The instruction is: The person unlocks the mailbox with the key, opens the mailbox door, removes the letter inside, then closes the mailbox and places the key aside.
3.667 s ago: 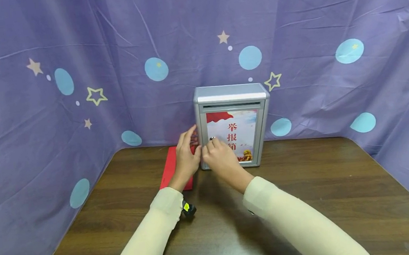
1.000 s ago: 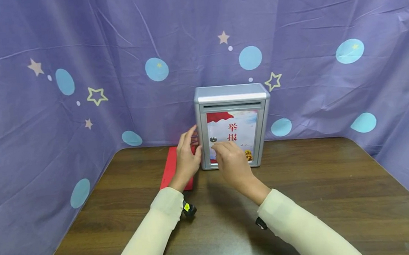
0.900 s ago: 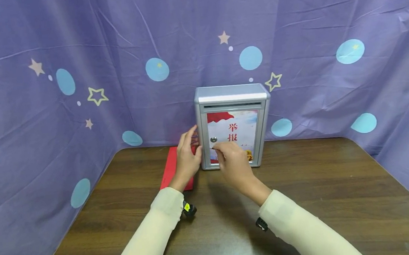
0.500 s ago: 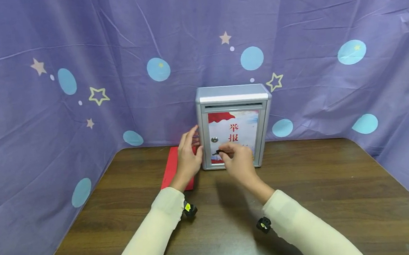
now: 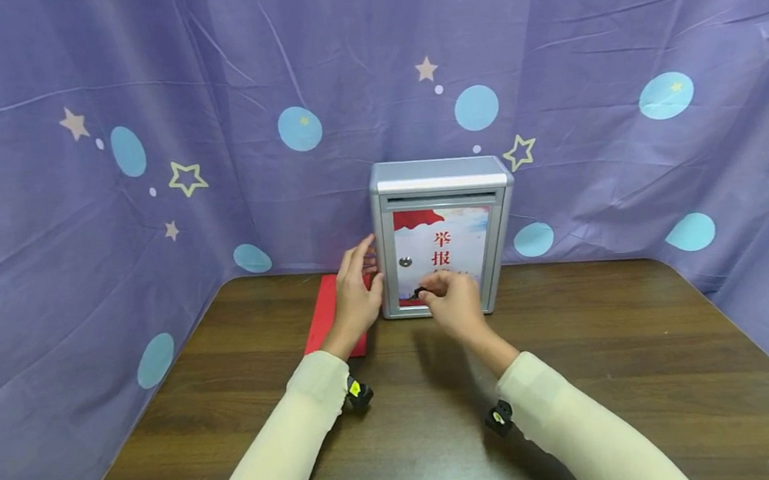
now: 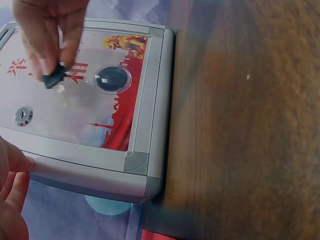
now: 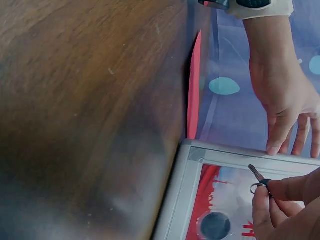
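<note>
A grey metal letter box (image 5: 436, 177) with a printed front panel stands upright near the curtain. Its round lock (image 5: 405, 262) sits at the panel's left, the keyhole bare. My right hand (image 5: 458, 304) pinches a black-headed key (image 7: 257, 173) between thumb and fingers, in front of the panel and below the lock. A small metal ring hangs from the key, and its blade points out freely in the right wrist view. My left hand (image 5: 354, 298) rests against the box's left side, thumb at the front edge and fingers extended along the side, partly hidden.
A flat red packet (image 5: 324, 314) lies on the wooden table (image 5: 620, 372), left of the box and partly under my left hand. A purple patterned curtain (image 5: 338, 51) closes off the back and sides. Low on the panel is a round dark window (image 6: 112, 79).
My right hand has come away from the lock with the key, moving down and to the right, uncovering the keyhole. The left hand stays against the box side.
</note>
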`<state>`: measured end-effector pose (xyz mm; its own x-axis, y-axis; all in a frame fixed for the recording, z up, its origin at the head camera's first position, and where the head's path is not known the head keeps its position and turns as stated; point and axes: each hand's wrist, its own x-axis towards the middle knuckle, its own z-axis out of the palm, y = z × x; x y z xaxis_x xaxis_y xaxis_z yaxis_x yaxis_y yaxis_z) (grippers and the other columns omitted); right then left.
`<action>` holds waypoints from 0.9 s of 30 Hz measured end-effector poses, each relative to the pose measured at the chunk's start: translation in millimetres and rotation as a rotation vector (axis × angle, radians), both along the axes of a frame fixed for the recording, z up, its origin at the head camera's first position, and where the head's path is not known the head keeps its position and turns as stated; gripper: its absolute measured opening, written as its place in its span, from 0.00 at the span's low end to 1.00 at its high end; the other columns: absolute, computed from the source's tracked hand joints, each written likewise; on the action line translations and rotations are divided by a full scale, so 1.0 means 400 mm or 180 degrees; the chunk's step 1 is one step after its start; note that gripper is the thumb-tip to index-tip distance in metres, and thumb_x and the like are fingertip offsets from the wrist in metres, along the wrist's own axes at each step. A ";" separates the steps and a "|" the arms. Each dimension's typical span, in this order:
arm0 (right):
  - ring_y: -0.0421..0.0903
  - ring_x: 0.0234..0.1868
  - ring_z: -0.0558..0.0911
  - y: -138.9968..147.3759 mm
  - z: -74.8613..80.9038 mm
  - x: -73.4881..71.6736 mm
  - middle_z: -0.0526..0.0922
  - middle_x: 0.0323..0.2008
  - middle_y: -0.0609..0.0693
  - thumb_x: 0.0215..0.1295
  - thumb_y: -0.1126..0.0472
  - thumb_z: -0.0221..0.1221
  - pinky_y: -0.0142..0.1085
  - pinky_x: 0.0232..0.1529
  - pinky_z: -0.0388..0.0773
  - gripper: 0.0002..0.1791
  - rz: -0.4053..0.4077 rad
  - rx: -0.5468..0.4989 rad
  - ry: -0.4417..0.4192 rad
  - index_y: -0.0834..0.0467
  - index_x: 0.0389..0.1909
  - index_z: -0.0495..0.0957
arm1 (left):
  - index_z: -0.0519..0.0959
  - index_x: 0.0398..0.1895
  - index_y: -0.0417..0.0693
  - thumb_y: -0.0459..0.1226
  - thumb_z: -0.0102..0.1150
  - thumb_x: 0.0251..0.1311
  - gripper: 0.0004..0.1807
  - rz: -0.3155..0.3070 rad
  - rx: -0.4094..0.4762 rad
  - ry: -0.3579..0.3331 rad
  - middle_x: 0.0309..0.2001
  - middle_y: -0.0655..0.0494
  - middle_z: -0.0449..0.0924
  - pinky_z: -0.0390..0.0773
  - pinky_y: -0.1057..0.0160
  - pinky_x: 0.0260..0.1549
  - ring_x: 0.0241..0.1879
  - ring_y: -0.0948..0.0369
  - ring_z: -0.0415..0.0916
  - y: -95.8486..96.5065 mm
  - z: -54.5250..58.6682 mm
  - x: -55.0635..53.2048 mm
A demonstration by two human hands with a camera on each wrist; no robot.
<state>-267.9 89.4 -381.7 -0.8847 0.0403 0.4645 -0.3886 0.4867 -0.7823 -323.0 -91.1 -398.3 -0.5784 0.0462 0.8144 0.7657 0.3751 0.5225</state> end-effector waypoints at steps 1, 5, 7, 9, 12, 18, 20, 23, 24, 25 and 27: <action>0.50 0.36 0.88 0.002 -0.003 -0.003 0.90 0.34 0.56 0.59 0.72 0.69 0.42 0.40 0.85 0.04 0.0005 0.0034 -0.0044 0.66 0.36 0.87 | 0.70 0.71 0.39 0.13 0.60 0.53 0.39 0.0001 0.0008 0.0001 0.54 0.39 0.75 0.84 0.58 0.49 0.49 0.48 0.80 0.000 0.000 0.000; 0.49 0.35 0.88 0.008 -0.017 -0.012 0.90 0.33 0.55 0.59 0.72 0.70 0.42 0.39 0.85 0.04 0.0066 0.0167 -0.0278 0.64 0.35 0.87 | 0.70 0.71 0.39 0.12 0.60 0.52 0.40 -0.0009 0.0031 -0.0002 0.54 0.38 0.75 0.84 0.56 0.49 0.49 0.47 0.79 0.001 -0.001 -0.001; 0.48 0.34 0.88 0.011 -0.026 -0.017 0.90 0.33 0.55 0.59 0.71 0.70 0.41 0.39 0.85 0.04 0.0115 0.0205 -0.0418 0.64 0.35 0.87 | 0.70 0.71 0.39 0.12 0.60 0.52 0.40 -0.0029 0.0045 0.0000 0.54 0.38 0.75 0.85 0.55 0.49 0.49 0.47 0.79 0.001 -0.001 -0.003; 0.47 0.34 0.87 0.014 -0.034 -0.023 0.89 0.32 0.54 0.60 0.71 0.70 0.39 0.38 0.85 0.03 0.0155 0.0223 -0.0530 0.64 0.34 0.86 | 0.70 0.71 0.38 0.12 0.60 0.52 0.40 -0.0050 0.0048 0.0007 0.54 0.36 0.75 0.85 0.54 0.49 0.49 0.45 0.79 0.002 -0.002 -0.003; 0.44 0.32 0.86 0.017 -0.044 -0.031 0.89 0.31 0.53 0.60 0.70 0.70 0.37 0.36 0.84 0.03 0.0181 0.0249 -0.0664 0.63 0.34 0.86 | 0.70 0.71 0.38 0.12 0.60 0.52 0.40 -0.0080 0.0059 0.0020 0.54 0.33 0.74 0.85 0.53 0.49 0.49 0.44 0.79 0.002 -0.002 -0.003; 0.41 0.29 0.83 0.019 -0.057 -0.043 0.88 0.29 0.50 0.60 0.70 0.69 0.33 0.32 0.81 0.02 0.0247 0.0266 -0.0924 0.63 0.34 0.87 | 0.70 0.71 0.39 0.12 0.61 0.52 0.40 -0.0067 0.0074 0.0027 0.54 0.37 0.75 0.85 0.53 0.49 0.49 0.45 0.80 0.002 -0.003 -0.004; 0.40 0.27 0.83 0.018 -0.063 -0.045 0.87 0.27 0.50 0.59 0.71 0.69 0.31 0.30 0.80 0.02 0.0267 0.0188 -0.1042 0.64 0.33 0.86 | 0.70 0.71 0.39 0.12 0.61 0.52 0.40 -0.0067 0.0064 0.0033 0.54 0.37 0.75 0.85 0.53 0.49 0.49 0.45 0.80 0.002 -0.003 -0.004; 0.39 0.25 0.82 0.013 -0.070 -0.046 0.86 0.25 0.51 0.58 0.73 0.68 0.31 0.30 0.81 0.02 0.0335 -0.0013 -0.1206 0.66 0.31 0.85 | 0.70 0.71 0.39 0.12 0.61 0.52 0.40 -0.0070 0.0059 0.0033 0.54 0.36 0.75 0.85 0.52 0.49 0.49 0.44 0.80 0.002 -0.003 -0.003; 0.39 0.25 0.82 0.011 -0.072 -0.046 0.86 0.24 0.51 0.57 0.74 0.68 0.32 0.30 0.83 0.02 0.0356 -0.0088 -0.1256 0.66 0.31 0.84 | 0.70 0.71 0.38 0.12 0.61 0.52 0.40 -0.0077 0.0061 0.0033 0.54 0.35 0.75 0.85 0.51 0.49 0.49 0.44 0.79 0.002 -0.003 -0.004; 0.40 0.24 0.82 0.009 -0.073 -0.045 0.86 0.24 0.51 0.57 0.75 0.68 0.33 0.31 0.84 0.03 0.0385 -0.0178 -0.1306 0.67 0.30 0.84 | 0.70 0.71 0.38 0.12 0.60 0.52 0.40 -0.0083 0.0061 0.0030 0.54 0.34 0.74 0.85 0.49 0.49 0.49 0.43 0.79 0.001 -0.003 -0.004; 0.41 0.25 0.83 0.006 -0.075 -0.044 0.86 0.24 0.53 0.57 0.77 0.66 0.36 0.34 0.87 0.03 0.0437 -0.0305 -0.1397 0.68 0.30 0.83 | 0.70 0.71 0.38 0.12 0.60 0.52 0.40 -0.0103 0.0071 0.0026 0.54 0.32 0.74 0.84 0.47 0.48 0.49 0.42 0.79 0.001 -0.002 -0.005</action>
